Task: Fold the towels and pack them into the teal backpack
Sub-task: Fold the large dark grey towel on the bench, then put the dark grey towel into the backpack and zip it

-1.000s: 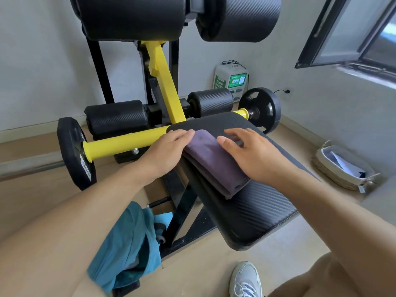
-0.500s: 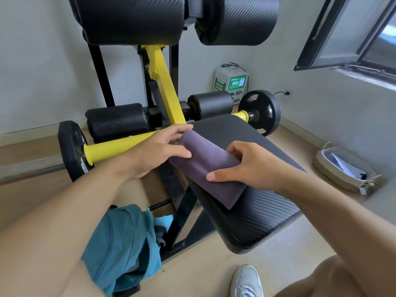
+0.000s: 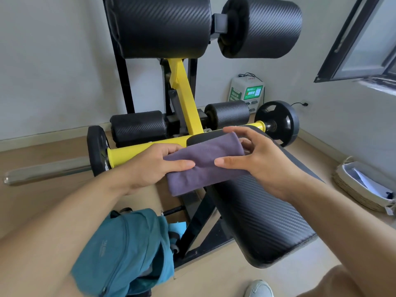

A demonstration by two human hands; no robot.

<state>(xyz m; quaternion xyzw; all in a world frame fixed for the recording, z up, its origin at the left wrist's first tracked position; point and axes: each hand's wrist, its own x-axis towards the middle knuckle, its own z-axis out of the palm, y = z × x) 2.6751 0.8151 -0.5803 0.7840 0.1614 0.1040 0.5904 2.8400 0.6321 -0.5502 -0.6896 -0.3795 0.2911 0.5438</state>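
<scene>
Currently the folded purple towel (image 3: 205, 166) is held up off the padded bench (image 3: 267, 215), partly overhanging its left edge, between both hands. The left hand (image 3: 154, 166) is closed on the towel's left end, thumb on top and fingers underneath. The right hand (image 3: 257, 161) is only loosely on it: thumb laid against the near face, index stretched over the far top edge, remaining fingers spread and apparently clear of the cloth. The towel is judged light, soft and limp; the fold will likely sag or open if it is carried by one corner, so a pinch across all layers near the middle, or support from below, is advised. A matte, non-slippery surface is assumed. The teal backpack (image 3: 124, 254) is sitting on the floor below the left forearm, beside the bench frame; its opening cannot be made out clearly. Small lettering is stamped on the backpack front but cannot be read. On the white-and-green charging box (image 3: 246, 91) by the wall, a QR code and "30" are made out; the rest is illegible.
</scene>
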